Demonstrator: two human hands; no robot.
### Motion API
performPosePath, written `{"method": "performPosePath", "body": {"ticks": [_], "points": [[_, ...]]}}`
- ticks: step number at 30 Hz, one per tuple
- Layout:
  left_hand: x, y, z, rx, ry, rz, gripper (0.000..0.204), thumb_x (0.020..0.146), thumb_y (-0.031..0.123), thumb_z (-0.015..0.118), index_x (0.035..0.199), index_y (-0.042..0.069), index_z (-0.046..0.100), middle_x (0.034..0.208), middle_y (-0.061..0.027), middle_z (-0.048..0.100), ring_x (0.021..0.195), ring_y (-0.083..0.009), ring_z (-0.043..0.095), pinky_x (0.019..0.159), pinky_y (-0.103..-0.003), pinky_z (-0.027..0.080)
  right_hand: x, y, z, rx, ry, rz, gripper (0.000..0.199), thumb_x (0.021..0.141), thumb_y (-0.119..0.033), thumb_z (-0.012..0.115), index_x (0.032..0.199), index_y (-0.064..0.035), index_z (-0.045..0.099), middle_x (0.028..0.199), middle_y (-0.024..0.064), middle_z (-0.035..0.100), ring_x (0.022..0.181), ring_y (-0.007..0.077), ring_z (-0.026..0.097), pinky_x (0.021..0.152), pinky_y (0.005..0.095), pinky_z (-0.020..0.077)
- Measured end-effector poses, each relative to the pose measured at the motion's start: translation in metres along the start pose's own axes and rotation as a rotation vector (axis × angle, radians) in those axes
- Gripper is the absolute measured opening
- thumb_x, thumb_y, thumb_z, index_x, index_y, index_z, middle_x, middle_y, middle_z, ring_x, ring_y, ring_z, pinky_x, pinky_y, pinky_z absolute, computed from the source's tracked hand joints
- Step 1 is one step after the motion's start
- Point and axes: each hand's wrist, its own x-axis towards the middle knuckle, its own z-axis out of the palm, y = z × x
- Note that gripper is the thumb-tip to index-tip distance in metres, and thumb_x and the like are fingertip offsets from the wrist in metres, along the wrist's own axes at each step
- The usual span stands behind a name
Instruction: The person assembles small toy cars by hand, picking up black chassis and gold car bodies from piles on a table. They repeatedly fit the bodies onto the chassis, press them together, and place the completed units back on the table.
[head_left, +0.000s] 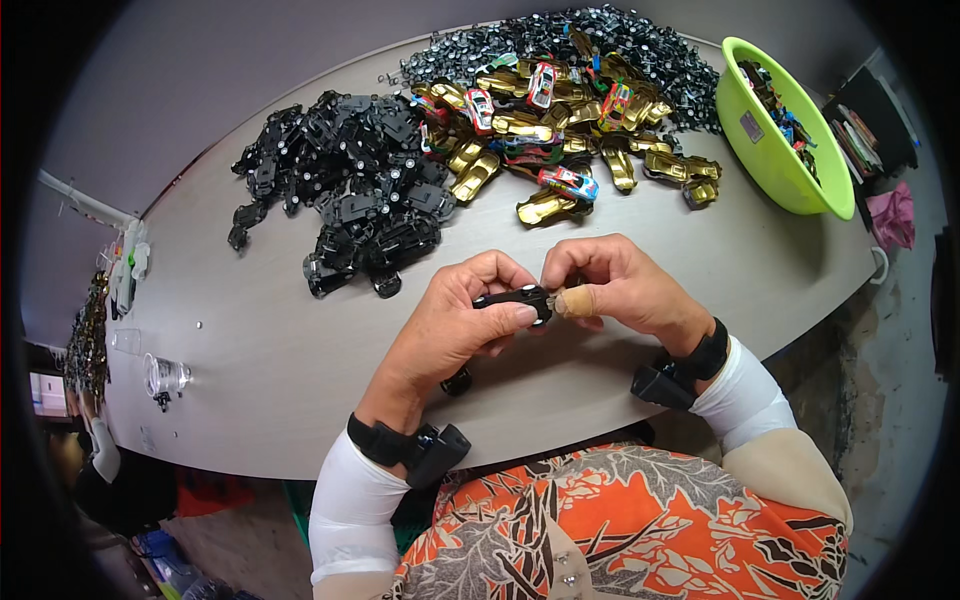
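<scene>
Above the table's near edge, my left hand (462,305) grips a black toy car chassis (512,298) with small pale wheel parts, thumb on one side and fingers on the other. My right hand (618,285) meets the chassis at its right end, with thumb and forefinger pinched together. Tan tape wraps the right thumb. Whatever small thing sits in that pinch is too hidden to name. Below my left wrist lies another black piece (457,382), partly covered by the hand.
Beyond my hands lie piles of black chassis (350,180), gold and printed car bodies (545,125), and small dark wheel parts (600,35). A lime-green basin (775,165) holding car parts stands at right. A clear cup (165,375) is at left, near another person's arm (103,448).
</scene>
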Motion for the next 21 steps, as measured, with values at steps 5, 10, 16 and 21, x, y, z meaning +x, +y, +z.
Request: {"method": "performPosePath", "body": {"ticks": [5,10,16,21], "points": [[-0.002,-0.004,0.009,0.142,0.092,0.020,0.015,0.079,0.006,0.064,0.090,0.002,0.055,0.070,-0.0017,0.060,0.056,-0.0014,0.049,0.046,-0.015,0.037,-0.001,-0.005,0.008,-0.207,0.096,0.136,0.007,0.078,-0.005,0.060,0.085,-0.0012,0.060,0.071,0.0004,0.057,0.055,0.0035,0.046,0.046,0.0203,0.0368],[0.000,-0.011,0.016,0.340,0.171,0.074,0.011,0.080,0.004,0.062,0.088,0.001,0.055,0.071,-0.0036,0.061,0.058,-0.0013,0.050,0.047,-0.015,0.036,0.005,0.027,0.005,-0.376,0.142,-0.115,0.005,0.078,-0.005,0.060,0.082,-0.0015,0.061,0.067,-0.0006,0.057,0.053,0.0022,0.043,0.046,0.0208,0.0348],[-0.001,-0.005,0.011,0.016,0.131,0.020,0.010,0.081,0.006,0.061,0.088,0.001,0.055,0.070,-0.0085,0.063,0.047,-0.0024,0.048,0.039,-0.015,0.032,0.006,0.005,-0.005,-0.027,0.002,0.119,0.008,0.077,-0.006,0.062,0.084,-0.0027,0.060,0.067,-0.0014,0.057,0.048,0.0031,0.046,0.039,0.0185,0.0326],[-0.009,-0.004,0.006,-0.063,0.144,0.066,0.012,0.082,0.009,0.061,0.089,0.001,0.055,0.069,-0.0101,0.064,0.042,-0.0022,0.044,0.036,-0.015,0.030,0.004,0.004,-0.002,0.009,0.041,-0.013,0.011,0.077,-0.006,0.062,0.087,-0.0023,0.059,0.069,-0.0004,0.057,0.047,0.0031,0.045,0.038,0.0177,0.0325]]}}
